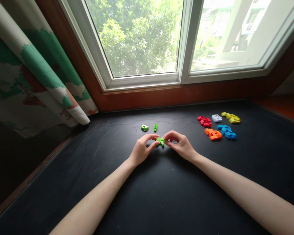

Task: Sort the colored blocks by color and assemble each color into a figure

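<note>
Between my two hands is a small green plastic piece (pixel 160 141) with several short arms, held just over the black surface. My left hand (pixel 142 148) pinches its left side between thumb and fingers. From the right, my right hand (pixel 180 145) pinches the other side with thumb and index finger. The fingertips hide parts of the piece, so its full shape cannot be made out. Just beyond my hands lie a rounded green piece (pixel 144 128) and a narrow green piece (pixel 155 127) with square hollows, apart from each other.
To the right lie plastic pieces grouped by colour: red (pixel 204 121), white (pixel 217 118), yellow (pixel 232 117), orange (pixel 213 134) and blue (pixel 227 132). A window (pixel 147 81) stands behind the black table (pixel 147 195). A patterned curtain (pixel 46 75) hangs at the left.
</note>
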The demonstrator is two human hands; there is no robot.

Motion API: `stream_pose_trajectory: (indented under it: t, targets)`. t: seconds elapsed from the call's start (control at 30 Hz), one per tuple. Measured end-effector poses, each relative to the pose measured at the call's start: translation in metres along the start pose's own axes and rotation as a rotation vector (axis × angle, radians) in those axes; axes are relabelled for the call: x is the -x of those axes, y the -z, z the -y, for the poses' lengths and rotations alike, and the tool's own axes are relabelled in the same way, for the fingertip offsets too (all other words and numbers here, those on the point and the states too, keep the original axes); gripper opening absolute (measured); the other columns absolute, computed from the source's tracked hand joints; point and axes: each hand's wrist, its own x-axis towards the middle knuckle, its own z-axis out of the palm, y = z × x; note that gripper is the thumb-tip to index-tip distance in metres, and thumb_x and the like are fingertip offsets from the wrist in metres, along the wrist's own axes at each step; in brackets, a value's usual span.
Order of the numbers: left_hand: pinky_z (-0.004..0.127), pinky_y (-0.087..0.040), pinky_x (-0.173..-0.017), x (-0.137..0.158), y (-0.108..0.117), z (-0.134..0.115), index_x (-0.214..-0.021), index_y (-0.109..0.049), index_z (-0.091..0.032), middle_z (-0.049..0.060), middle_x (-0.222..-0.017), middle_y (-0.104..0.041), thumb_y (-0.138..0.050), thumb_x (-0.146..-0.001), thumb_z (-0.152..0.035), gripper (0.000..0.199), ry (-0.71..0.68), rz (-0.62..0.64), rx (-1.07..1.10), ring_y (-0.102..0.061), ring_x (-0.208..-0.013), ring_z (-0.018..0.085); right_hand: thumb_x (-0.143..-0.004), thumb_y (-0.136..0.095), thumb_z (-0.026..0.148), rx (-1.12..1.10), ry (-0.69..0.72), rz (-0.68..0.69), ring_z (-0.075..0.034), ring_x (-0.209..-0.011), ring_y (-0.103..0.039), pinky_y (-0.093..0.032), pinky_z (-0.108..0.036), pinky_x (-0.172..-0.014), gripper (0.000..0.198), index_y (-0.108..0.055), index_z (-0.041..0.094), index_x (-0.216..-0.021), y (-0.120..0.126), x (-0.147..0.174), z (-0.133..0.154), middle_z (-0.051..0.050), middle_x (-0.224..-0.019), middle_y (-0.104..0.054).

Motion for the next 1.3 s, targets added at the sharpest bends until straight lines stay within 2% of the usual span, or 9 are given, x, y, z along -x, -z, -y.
stream_pose_trajectory:
  t: [0.43, 0.7, 0.87, 1.0, 1.17, 1.3]
  targets:
    - [0.034, -0.053, -0.088, -0.002, 0.001, -0.005, -0.104, -0.064, -0.020, 0.005, -0.101, -0.072, -0.064, -0.087, -0.026, 0.018, -0.061, -0.022, 0.023, -0.068, -0.096, 0.020, -0.086, -0.064, 0.040, -0.017, -0.044, 0.009, -0.020, -0.087, -0.066, -0.053, -0.034, -0.082, 0.021, -0.064, 0.021, -0.094, 0.002, -0.001, -0.001, -0.005, -0.093, -0.069]
    - [0.036, -0.053, -0.088, -0.001, -0.001, -0.001, -0.111, -0.060, -0.021, 0.006, -0.106, -0.070, -0.065, -0.086, -0.024, 0.026, -0.039, -0.017, 0.016, -0.066, -0.098, 0.020, -0.085, -0.065, 0.041, 0.041, -0.037, -0.023, -0.019, -0.081, -0.064, -0.052, -0.031, -0.075, 0.020, -0.062, 0.022, -0.090, 0.001, -0.001, -0.004, -0.003, -0.087, -0.068]
    - [0.037, -0.052, -0.090, 0.000, -0.002, 0.002, -0.116, -0.057, -0.021, 0.005, -0.102, -0.070, -0.063, -0.087, -0.019, 0.030, -0.024, -0.037, -0.062, -0.066, -0.097, 0.019, -0.085, -0.063, 0.039, 0.193, -0.008, -0.142, -0.020, -0.081, -0.065, -0.051, -0.033, -0.077, 0.017, -0.063, 0.022, -0.089, 0.005, -0.003, -0.004, -0.003, -0.086, -0.070]
    - [0.039, -0.051, -0.094, 0.000, -0.003, 0.003, -0.113, -0.058, -0.020, 0.006, -0.104, -0.068, -0.057, -0.090, -0.015, 0.024, -0.039, -0.033, -0.190, -0.064, -0.102, 0.021, -0.083, -0.065, 0.035, 0.328, -0.039, -0.214, -0.022, -0.083, -0.066, -0.049, -0.035, -0.078, 0.013, -0.063, 0.023, -0.088, 0.012, -0.005, -0.009, -0.004, -0.088, -0.071]
    - [0.044, -0.049, -0.095, 0.000, -0.004, 0.002, -0.109, -0.062, -0.018, 0.009, -0.110, -0.066, -0.061, -0.090, -0.025, 0.020, -0.051, 0.076, -0.299, -0.060, -0.106, 0.025, -0.081, -0.066, 0.030, 0.477, -0.066, -0.178, -0.023, -0.085, -0.064, -0.044, -0.039, -0.083, 0.010, -0.063, 0.024, -0.089, 0.013, -0.005, -0.016, -0.002, -0.088, -0.072]
    - [0.043, -0.049, -0.095, 0.000, -0.005, 0.002, -0.105, -0.064, -0.019, 0.008, -0.109, -0.065, -0.058, -0.091, -0.025, 0.016, -0.055, 0.094, -0.315, -0.059, -0.106, 0.025, -0.081, -0.066, 0.028, 0.586, -0.099, -0.126, -0.024, -0.090, -0.062, -0.038, -0.042, -0.085, 0.012, -0.063, 0.025, -0.092, 0.010, -0.005, -0.018, -0.001, -0.089, -0.073]
